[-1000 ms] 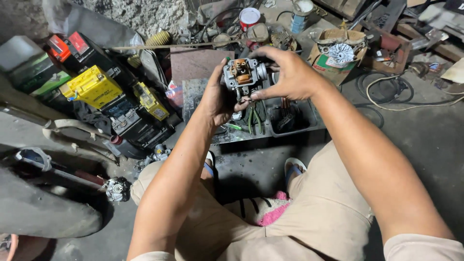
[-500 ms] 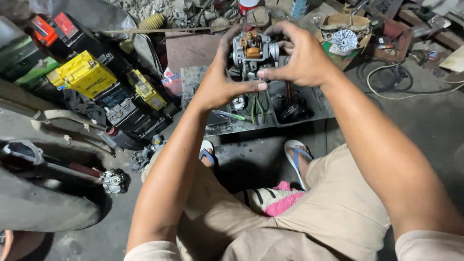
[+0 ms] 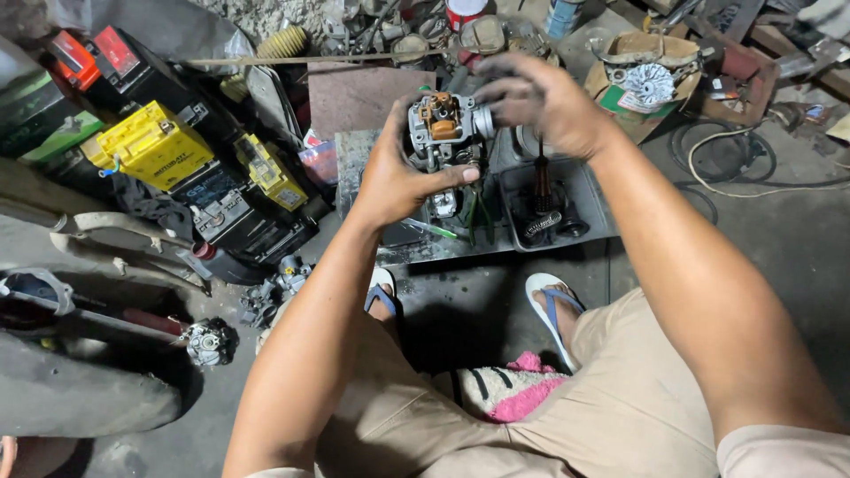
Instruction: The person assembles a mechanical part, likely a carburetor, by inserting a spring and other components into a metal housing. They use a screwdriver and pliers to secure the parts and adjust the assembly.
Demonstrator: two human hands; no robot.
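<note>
Both your hands work the carburetor point(image 3: 440, 128): left hand point(image 3: 394, 177) clamps it, right hand point(image 3: 540, 102) pinches its far right side above the tray point(image 3: 584, 190).

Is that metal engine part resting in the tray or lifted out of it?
Lifted out. The metal engine part is held above the tray: the left hand grips its side and the right hand is at its top.

A grimy grey concrete floor point(image 3: 478, 310) stretches underfoot, dimly lit. Yellow and black boxy batteries point(image 3: 155, 146) crowd the left, a shallow grey metal tray point(image 3: 593, 204) sits ahead, and a pale coiled cable point(image 3: 753, 181) lies right.
</note>
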